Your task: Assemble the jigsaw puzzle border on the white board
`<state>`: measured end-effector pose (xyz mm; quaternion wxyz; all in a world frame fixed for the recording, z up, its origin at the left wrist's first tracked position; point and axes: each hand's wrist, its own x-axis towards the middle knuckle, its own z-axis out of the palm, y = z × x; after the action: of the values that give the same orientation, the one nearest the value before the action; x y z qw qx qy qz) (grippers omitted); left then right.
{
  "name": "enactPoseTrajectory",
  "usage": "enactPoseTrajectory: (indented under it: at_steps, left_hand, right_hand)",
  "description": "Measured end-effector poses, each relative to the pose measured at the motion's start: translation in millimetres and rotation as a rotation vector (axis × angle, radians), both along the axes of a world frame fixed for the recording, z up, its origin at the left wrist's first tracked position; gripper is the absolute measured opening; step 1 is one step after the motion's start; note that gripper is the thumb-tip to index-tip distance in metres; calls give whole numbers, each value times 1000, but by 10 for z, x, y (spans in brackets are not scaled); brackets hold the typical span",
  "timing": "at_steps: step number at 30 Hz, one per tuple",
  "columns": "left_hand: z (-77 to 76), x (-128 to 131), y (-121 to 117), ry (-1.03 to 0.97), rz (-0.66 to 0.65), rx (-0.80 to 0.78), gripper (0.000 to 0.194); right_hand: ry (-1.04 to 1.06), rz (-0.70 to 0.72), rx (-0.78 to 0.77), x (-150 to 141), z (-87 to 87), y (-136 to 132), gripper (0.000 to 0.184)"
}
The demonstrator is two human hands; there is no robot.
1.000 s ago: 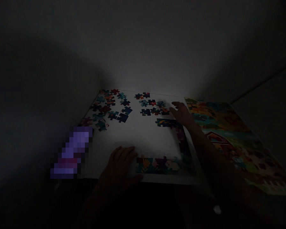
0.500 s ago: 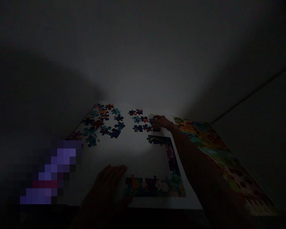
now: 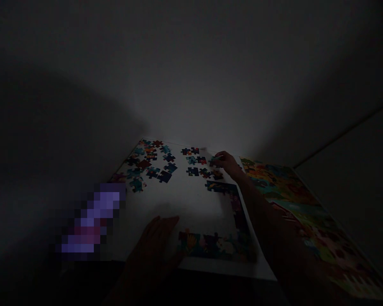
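In dim light, a partly joined jigsaw puzzle lies on a white board, its dark pieces forming a bottom edge, a right side and a short top strip. At the board's far side, the fingers of my right hand are closed on a dark greenish puzzle piece; they cover part of it. Several loose pieces lie just left of that hand. My left hand rests on the board left of the bottom strip, fingers stretched out and holding nothing.
More loose puzzle pieces are scattered at the board's far left. A colourful picture sheet lies along the right. Past the left edge is a blurred-out purple patch. A pale wall rises behind.
The view has turned slightly left, so everything sits further right. A pale patch at my right fingertips is gone, and the greenish piece shows there now. My left hand stays beside the bottom strip.
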<state>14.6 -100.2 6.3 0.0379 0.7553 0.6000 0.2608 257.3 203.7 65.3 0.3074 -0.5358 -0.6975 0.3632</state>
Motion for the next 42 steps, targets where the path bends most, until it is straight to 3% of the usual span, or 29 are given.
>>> enactPoseTrajectory:
  at_steps: [4,6,9,12,15,18,21,26,28,33,37,39,42]
  left_hand:
    - [59,-10,22,5,-74,-7,61]
    - [98,-7,36,10,-93,18,58]
    - [148,4,46,17,-91,35,54]
    - [171,14,43,28,-88,32,53]
    - [162,18,35,22,-82,34,52]
    - [151,18,26,-5,-70,26,53]
    - [160,13,26,-4,-88,21,52]
    - [157,14,54,-4,-95,108,41]
    - [145,18,62,-23,-69,126,37]
    - [169,12,58,-159,-17,65,31]
    - [212,-47,60,-234,38,25,32]
    - [217,-107,70,-212,77,14,35]
    - [201,-232,85,-106,109,3,38]
  right_hand:
    - [165,466,-153,-225,14,-487,32]
    - [133,589,-221,-387,-11,-675,34]
    - [-52,524,-104,-633,-37,-741,34]
    - [-221,305,72,-821,-24,-556,26]
    - [-305,211,93,-928,6,-340,22]
    - [-382,259,82,-950,12,-330,18]
    - [-441,341,64,-869,-24,-553,15]
    - [-509,451,182,-640,-162,-992,56]
    - [-486,455,204,-590,-208,-1073,58]
    - [-332,560,113,-618,-197,-1097,50]
    - [-28,747,-184,-772,-147,-1153,46]
    - [134,839,-333,-879,-139,-1211,35]
    - [216,886,-373,-1040,-128,-1295,25]
